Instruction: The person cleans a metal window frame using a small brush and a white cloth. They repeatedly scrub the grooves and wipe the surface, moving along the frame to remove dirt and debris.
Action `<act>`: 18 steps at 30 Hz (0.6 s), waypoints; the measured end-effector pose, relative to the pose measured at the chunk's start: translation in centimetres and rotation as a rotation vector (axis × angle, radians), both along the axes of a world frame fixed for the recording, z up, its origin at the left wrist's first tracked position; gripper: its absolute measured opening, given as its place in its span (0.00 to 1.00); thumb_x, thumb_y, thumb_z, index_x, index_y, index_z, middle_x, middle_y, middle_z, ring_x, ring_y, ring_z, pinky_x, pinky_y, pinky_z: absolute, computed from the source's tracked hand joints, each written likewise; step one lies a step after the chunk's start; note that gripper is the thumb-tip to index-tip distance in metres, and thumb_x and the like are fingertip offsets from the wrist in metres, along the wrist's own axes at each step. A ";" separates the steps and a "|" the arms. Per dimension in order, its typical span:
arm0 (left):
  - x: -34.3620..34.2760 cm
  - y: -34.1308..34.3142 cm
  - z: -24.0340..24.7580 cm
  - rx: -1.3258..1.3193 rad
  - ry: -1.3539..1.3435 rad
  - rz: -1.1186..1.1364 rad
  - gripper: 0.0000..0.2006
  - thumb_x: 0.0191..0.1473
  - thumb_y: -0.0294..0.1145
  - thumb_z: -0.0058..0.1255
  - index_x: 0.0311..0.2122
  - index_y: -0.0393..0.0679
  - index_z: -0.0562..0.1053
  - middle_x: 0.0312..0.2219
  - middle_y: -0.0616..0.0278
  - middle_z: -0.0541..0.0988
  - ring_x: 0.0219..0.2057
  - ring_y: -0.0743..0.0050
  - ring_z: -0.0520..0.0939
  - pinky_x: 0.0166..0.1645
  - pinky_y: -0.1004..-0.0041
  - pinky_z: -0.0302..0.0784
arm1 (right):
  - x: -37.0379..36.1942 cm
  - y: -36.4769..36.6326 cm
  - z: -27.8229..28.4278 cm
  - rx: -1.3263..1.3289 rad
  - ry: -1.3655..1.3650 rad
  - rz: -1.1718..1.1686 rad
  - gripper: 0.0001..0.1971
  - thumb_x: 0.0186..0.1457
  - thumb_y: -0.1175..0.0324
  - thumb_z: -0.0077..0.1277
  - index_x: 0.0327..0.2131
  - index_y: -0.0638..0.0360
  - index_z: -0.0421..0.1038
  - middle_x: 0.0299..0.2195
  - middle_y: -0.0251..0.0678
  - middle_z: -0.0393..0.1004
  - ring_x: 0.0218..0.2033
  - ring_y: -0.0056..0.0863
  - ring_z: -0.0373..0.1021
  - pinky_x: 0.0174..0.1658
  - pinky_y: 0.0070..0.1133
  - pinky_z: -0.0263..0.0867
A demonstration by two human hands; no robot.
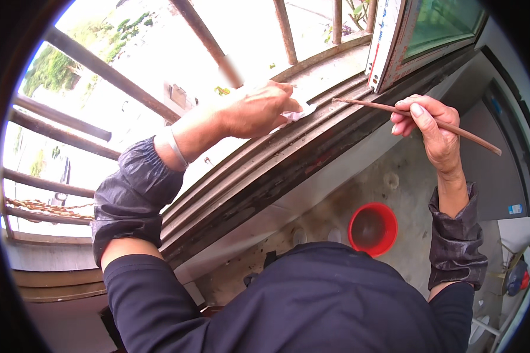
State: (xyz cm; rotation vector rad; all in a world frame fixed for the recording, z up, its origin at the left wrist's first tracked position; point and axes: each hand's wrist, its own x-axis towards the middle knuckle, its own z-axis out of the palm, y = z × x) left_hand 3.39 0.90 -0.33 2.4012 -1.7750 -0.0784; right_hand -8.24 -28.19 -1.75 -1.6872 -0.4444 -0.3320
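Note:
My right hand (pixel 431 126) pinches a thin brown wooden stick (pixel 468 134) that looks like a chopstick. Its far tip reaches the dirty grooves of the sliding window track (pixel 265 154). Over the outer side of the track, my left hand (pixel 264 109) is closed on a crumpled white cloth or tissue (pixel 297 113); which of the two I cannot tell. Part of that white piece is hidden under the fingers. Dark sleeve covers wrap both my forearms.
Rusty window bars (pixel 115 76) stand beyond the sill at the left and top. A sliding window sash (pixel 394 47) fills the track's far right end. On the floor below sits a red bucket (pixel 393 226) with murky water. A grey cabinet-like panel (pixel 489 159) is at the right.

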 end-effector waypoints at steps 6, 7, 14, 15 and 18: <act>-0.8 0.2 0.6 0.130 -0.155 -0.063 0.08 0.45 0.21 0.50 0.32 0.36 0.66 0.26 0.53 0.67 0.31 0.55 0.71 0.35 0.62 0.67 | -0.3 0.1 0.0 0.006 -0.006 -0.002 0.12 0.57 0.70 0.41 0.34 0.68 0.72 0.24 0.37 0.74 0.23 0.20 0.72 0.27 0.14 0.65; -1.1 0.3 0.8 0.133 -0.136 -0.051 0.07 0.45 0.21 0.50 0.31 0.36 0.65 0.26 0.52 0.67 0.31 0.54 0.71 0.35 0.62 0.67 | -0.3 0.1 -0.1 0.004 -0.006 -0.002 0.12 0.57 0.70 0.41 0.34 0.68 0.72 0.25 0.37 0.74 0.23 0.20 0.71 0.27 0.14 0.65; -2.0 0.5 0.9 0.166 -0.116 0.036 0.04 0.46 0.21 0.45 0.29 0.37 0.63 0.27 0.51 0.65 0.32 0.53 0.71 0.35 0.62 0.67 | -0.3 -0.1 -0.3 0.001 0.002 0.024 0.11 0.57 0.70 0.40 0.34 0.67 0.72 0.25 0.36 0.74 0.23 0.19 0.72 0.27 0.13 0.65; -2.0 0.5 0.8 0.174 -0.109 0.053 0.04 0.46 0.21 0.45 0.29 0.37 0.63 0.27 0.51 0.65 0.32 0.53 0.71 0.35 0.62 0.67 | -0.3 -0.1 -0.3 0.003 0.003 0.024 0.11 0.57 0.70 0.40 0.34 0.67 0.72 0.25 0.36 0.74 0.23 0.19 0.72 0.27 0.13 0.65; -2.1 0.9 0.4 0.104 -0.063 0.082 0.05 0.46 0.20 0.45 0.30 0.37 0.63 0.28 0.51 0.66 0.33 0.52 0.71 0.35 0.63 0.67 | -0.3 -0.5 -0.3 0.013 -0.001 0.030 0.11 0.57 0.70 0.40 0.34 0.67 0.72 0.25 0.36 0.74 0.24 0.19 0.72 0.27 0.13 0.65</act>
